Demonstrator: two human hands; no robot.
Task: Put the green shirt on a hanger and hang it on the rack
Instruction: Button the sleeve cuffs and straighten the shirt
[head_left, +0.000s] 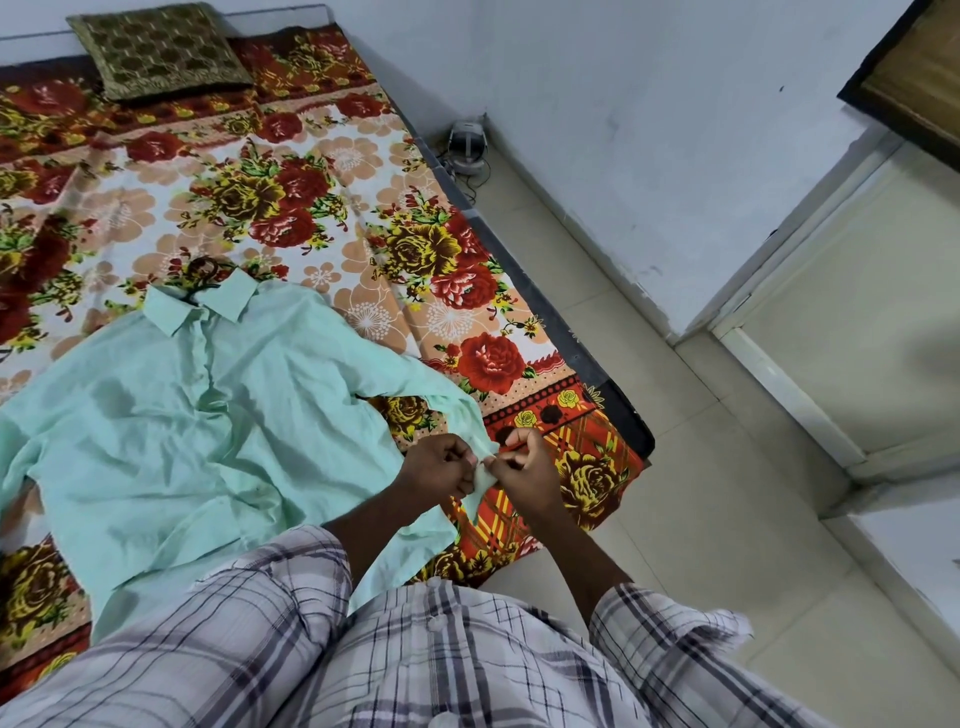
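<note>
So the green shirt (182, 415) is lying flat, front up, on the bed (363, 156) with the flowery sheet. The hanger (205, 273) is already inside it, but only the dark hook poking out of the collar shows; the rest is buried under the fabric. Both hands are pinching the cuff (483, 478) of one sleeve near the bed's edge, left hand (439, 467) and right hand (524, 470) almost touching. What the fingers are doing there is too small to make out. The other sleeve runs off frame. There's a patterned cushion (156, 47) at the head end and some corded gadget (469, 140) on the floor.
</note>
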